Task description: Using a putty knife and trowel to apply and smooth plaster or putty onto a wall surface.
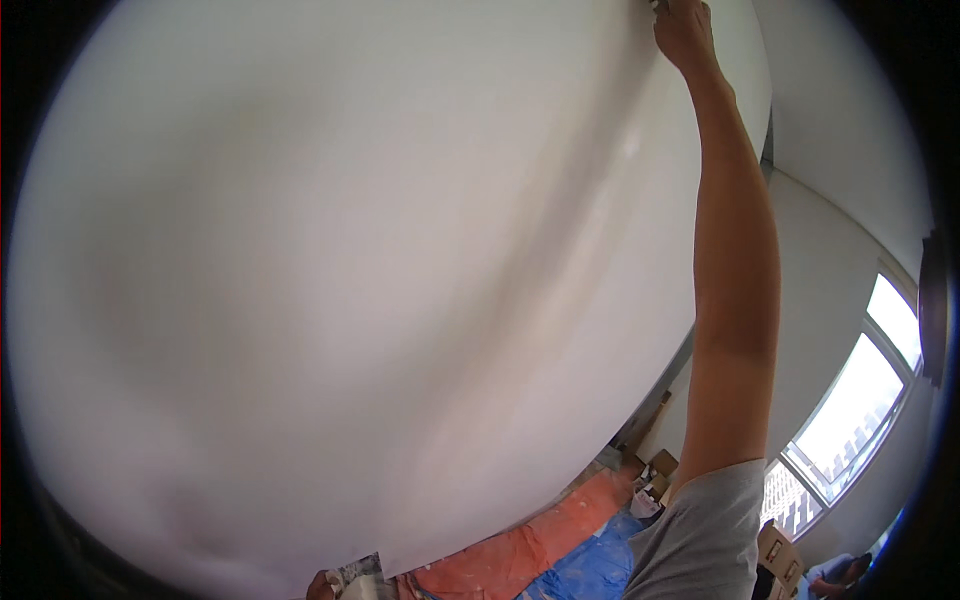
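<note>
A broad, smooth white wall (350, 250) fills most of the head view, with a soft shadow streak running up it. My right arm reaches up high, and my right hand (686, 38) is closed at the top edge of the view, against the wall. A sliver of something metallic shows at its fingers; the rest of it is cut off. Low down, my left hand (322, 586) is only partly in view, fingers bent at a flat, grey-and-white smeared tool (362, 572) close to the wall's lower part. The tool's exact kind cannot be made out.
Red-orange sheeting (520, 545) and blue sheeting (590, 565) cover the floor along the wall's foot. Cardboard boxes (662, 464) stand beyond. A bright window (850, 400) is at the right, with another box (778, 555) and a person (838, 577) below it.
</note>
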Available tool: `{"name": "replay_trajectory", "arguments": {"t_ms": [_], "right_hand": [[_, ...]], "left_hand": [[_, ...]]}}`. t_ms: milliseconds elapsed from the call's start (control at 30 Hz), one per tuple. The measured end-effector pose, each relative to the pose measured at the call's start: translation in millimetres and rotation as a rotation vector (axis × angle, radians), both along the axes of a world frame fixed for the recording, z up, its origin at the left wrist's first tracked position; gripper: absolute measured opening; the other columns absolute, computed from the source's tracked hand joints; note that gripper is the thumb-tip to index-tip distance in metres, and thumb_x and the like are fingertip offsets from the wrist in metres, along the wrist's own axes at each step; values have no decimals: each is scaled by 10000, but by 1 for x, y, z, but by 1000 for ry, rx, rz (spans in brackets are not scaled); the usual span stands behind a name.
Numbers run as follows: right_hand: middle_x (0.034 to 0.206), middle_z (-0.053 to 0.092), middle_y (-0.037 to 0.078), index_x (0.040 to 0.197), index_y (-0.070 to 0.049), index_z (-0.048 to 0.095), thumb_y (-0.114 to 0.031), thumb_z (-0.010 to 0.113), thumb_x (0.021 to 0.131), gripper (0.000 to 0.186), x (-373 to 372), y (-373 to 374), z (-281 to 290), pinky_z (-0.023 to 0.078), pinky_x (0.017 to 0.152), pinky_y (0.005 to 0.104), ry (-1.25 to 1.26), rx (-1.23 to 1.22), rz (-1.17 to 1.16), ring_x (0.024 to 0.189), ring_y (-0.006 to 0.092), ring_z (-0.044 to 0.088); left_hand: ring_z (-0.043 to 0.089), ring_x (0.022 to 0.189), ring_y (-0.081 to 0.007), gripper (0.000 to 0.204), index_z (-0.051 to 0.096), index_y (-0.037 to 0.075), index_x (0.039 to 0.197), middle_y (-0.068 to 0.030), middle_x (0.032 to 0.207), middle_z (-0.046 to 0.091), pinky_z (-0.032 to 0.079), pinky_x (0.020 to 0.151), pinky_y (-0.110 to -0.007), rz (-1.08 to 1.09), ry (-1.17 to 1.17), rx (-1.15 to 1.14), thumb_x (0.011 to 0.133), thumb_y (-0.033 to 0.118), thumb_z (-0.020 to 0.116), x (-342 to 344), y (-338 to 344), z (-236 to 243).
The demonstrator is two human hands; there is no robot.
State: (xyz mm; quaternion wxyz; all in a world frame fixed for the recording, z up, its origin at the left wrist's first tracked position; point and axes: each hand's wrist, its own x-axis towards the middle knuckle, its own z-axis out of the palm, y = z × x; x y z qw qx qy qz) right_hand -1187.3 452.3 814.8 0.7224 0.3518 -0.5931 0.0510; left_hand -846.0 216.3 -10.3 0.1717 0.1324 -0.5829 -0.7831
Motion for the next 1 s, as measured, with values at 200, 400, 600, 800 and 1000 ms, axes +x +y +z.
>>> {"name": "replay_trajectory", "arguments": {"t_ms": [200,400,600,800,1000], "right_hand": [[1264,547,158,1465,-125,509,-86,596,942,532,-19,11,-87,425,1018,412,275,26,-197,1119,316,532],[1332,489,190,1437,-101,525,39,663,782,684,23,12,-237,371,1043,502,-95,121,-180,1221,386,452],[1382,471,168,1376,-144,572,-5,730,737,673,54,22,-407,336,1079,557,-429,252,-164,1170,393,443],[1408,496,126,1353,-187,598,-22,700,786,600,94,25,-584,349,1082,566,-641,241,-64,1194,347,464],[1325,552,121,1325,-51,575,-54,563,956,370,178,22,-710,453,1009,361,-1475,-682,920,1143,256,566]], "left_hand": [[637,948,-392,672,673,-7,1056,-193,1011,672,503,879,-490,62,55,-453,890,621,500,11,-14,-6],[623,987,-406,503,656,-9,1140,-208,1030,666,508,888,-466,172,-30,-345,919,424,525,23,6,57],[672,963,-223,259,603,-20,1142,-118,1060,656,549,855,-354,-69,88,-259,967,151,516,37,29,93],[665,887,-221,218,622,62,1094,-79,1025,644,554,771,-333,34,50,274,982,190,485,-3,35,20],[647,874,-165,223,573,57,1140,-59,1024,611,563,714,-309,261,-1,548,1002,175,444,-27,63,75]]}}
